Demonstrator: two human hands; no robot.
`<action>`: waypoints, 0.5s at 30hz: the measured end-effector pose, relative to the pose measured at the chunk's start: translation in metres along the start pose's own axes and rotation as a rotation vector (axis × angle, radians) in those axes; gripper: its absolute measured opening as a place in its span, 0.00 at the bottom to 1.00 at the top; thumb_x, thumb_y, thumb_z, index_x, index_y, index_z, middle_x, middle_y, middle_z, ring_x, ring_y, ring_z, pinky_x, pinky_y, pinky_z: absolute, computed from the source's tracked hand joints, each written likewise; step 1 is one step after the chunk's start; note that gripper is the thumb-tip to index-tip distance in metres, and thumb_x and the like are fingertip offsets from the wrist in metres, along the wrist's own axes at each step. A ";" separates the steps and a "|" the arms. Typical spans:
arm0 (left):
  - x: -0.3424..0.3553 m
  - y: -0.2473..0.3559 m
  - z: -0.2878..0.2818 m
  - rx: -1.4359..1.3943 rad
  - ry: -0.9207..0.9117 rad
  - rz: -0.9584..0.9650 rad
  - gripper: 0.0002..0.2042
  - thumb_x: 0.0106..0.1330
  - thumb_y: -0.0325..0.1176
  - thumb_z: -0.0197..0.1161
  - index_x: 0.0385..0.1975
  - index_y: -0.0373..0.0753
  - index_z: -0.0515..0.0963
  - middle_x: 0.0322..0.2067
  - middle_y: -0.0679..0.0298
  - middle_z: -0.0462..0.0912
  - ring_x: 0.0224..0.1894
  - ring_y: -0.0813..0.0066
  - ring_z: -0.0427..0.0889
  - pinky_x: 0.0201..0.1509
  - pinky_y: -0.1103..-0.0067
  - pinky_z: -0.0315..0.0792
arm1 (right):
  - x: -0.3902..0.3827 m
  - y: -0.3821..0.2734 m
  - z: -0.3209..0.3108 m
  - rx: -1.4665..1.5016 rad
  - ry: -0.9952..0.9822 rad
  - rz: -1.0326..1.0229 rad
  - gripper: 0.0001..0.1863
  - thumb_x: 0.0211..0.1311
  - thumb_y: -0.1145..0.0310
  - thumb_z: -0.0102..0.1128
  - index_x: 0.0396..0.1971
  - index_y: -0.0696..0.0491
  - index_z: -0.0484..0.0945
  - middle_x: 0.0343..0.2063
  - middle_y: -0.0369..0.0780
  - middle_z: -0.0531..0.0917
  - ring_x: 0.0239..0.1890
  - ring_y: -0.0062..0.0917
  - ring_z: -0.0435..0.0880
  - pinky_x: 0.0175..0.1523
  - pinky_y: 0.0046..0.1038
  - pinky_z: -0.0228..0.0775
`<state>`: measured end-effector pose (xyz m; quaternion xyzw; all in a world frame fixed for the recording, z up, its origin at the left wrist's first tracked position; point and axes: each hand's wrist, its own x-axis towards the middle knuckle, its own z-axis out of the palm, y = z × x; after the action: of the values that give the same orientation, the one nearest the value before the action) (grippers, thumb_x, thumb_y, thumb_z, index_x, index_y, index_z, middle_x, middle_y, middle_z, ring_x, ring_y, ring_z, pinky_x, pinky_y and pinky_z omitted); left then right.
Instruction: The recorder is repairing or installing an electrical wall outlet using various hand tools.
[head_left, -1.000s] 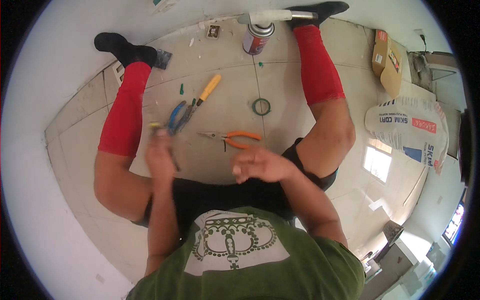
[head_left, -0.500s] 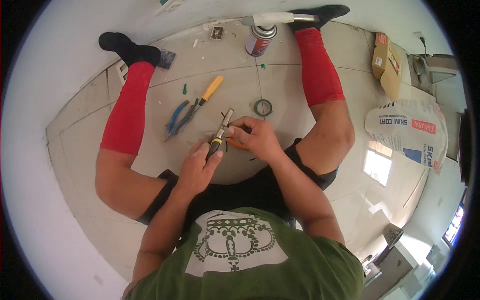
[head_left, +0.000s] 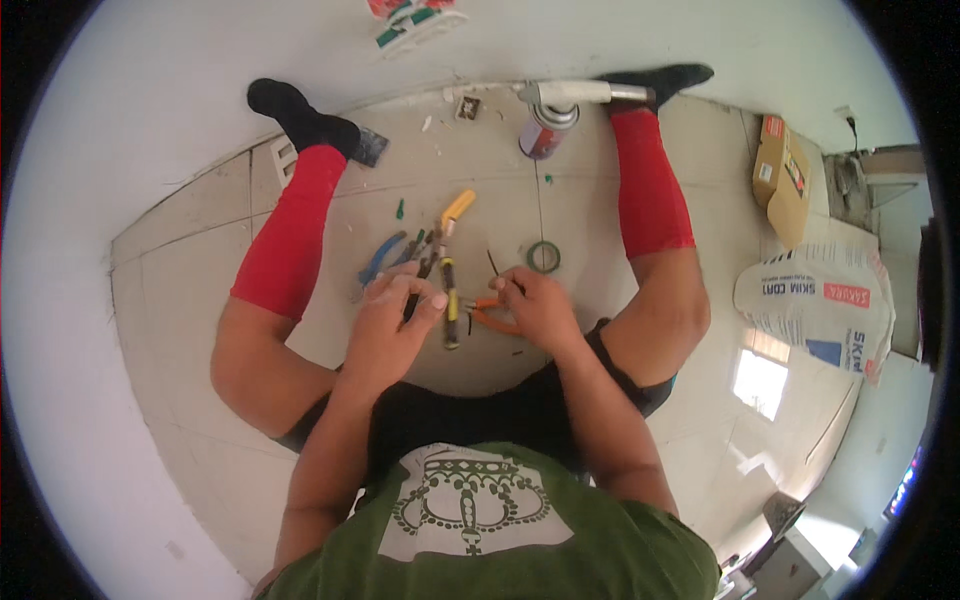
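My left hand (head_left: 388,325) hovers low over the floor between my legs, fingers apart. Right beside its fingertips are pliers with black-and-yellow handles (head_left: 450,305); a dark part shows between the fingers, and whether they touch it I cannot tell. With thumb and fingers pinched, my right hand (head_left: 540,308) holds a short dark strip like a piece of wire (head_left: 492,262), pointing up and away. Orange-handled pliers (head_left: 493,318) lie just left of that hand, partly hidden by it. Beyond my left hand are a yellow-handled tool (head_left: 459,206) and blue-handled pliers (head_left: 380,258).
A roll of green tape (head_left: 543,257) lies past my right hand. Farther off stands a gas canister (head_left: 548,135) with a torch head (head_left: 575,93), near my right foot. A cardboard box (head_left: 783,190) and a white sack (head_left: 815,300) are at the right. A wall runs behind my feet.
The black-and-yellow pliers have left my left hand's closed grip, and its fingers have spread. My right hand has drawn away to the right with the dark strip. The whole view has shifted slightly.
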<state>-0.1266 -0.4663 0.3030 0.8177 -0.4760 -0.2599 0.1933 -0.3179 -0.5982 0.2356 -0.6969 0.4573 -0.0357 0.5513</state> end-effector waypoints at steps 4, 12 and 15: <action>-0.001 0.096 -0.111 -1.106 0.054 0.509 0.14 0.73 0.37 0.54 0.41 0.34 0.84 0.46 0.52 0.84 0.57 0.55 0.78 0.65 0.59 0.69 | 0.008 0.035 0.017 0.221 -0.005 0.000 0.17 0.71 0.60 0.58 0.40 0.60 0.83 0.31 0.49 0.85 0.34 0.38 0.86 0.43 0.36 0.76; -0.001 0.196 -0.173 -1.345 -0.188 1.276 0.10 0.67 0.33 0.60 0.41 0.36 0.83 0.49 0.54 0.81 0.56 0.55 0.79 0.62 0.59 0.71 | -0.006 0.011 0.004 0.074 0.030 -0.117 0.16 0.71 0.60 0.59 0.43 0.59 0.84 0.37 0.48 0.85 0.41 0.35 0.86 0.48 0.34 0.75; -0.016 0.200 -0.186 -1.298 -0.163 1.292 0.09 0.64 0.31 0.62 0.41 0.37 0.83 0.50 0.55 0.80 0.55 0.54 0.79 0.61 0.60 0.72 | -0.011 0.001 0.011 0.000 0.050 -0.148 0.16 0.71 0.60 0.59 0.44 0.59 0.84 0.38 0.48 0.85 0.42 0.34 0.86 0.49 0.34 0.75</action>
<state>-0.1558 -0.5346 0.5664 0.1029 -0.6133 -0.3744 0.6878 -0.3188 -0.5829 0.2354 -0.7276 0.4181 -0.0939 0.5356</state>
